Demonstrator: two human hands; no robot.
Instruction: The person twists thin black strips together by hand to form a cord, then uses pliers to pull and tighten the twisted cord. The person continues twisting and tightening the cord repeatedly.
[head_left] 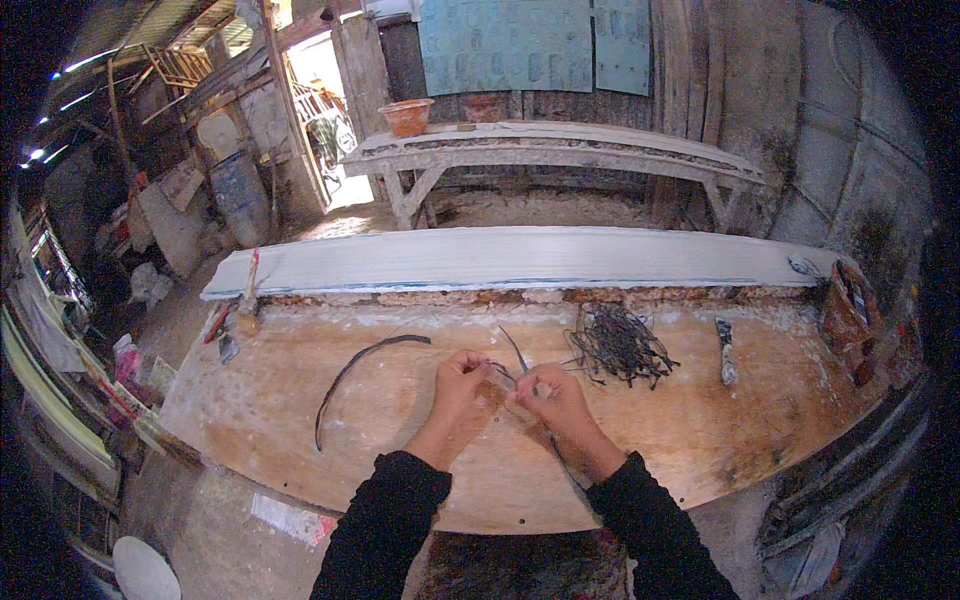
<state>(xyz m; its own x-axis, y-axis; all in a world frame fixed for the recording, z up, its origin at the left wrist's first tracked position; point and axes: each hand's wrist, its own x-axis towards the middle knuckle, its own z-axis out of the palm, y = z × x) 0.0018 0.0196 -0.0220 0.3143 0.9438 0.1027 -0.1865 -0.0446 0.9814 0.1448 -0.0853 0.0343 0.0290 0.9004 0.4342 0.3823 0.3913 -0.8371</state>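
A: Work in hand; its state, largest item first?

B: Black heap of thin strips, loosely tangled, right of the hands; seemingly the bulk of the lot, though whether finished or waiting I cannot tell; long curved strip, black, lying alone at left, apparently left for later; thin dark strip, between the hands, one end reaching far; by my judgement mid-handling, not yet done.

A: And the hands?

B: Right hand, fingers curled narrow, holding the thin dark strip; left hand, thumb and fingertips in a tight pinch just beside it, apparently on the same piece; the exact grip too small to tell.

A: Room and surface, same order?

B: Room, a rough workshop, bright doorway at far left; far bench, whitened, bearing an orange pot at its left; tabletop, wooden, worn, pale smears toward the far side; white board, long, along its far edge; basket-like container, brown, at right; paintbrush, at far left; slim object, black and pale, right of the heap, kind uncertain.
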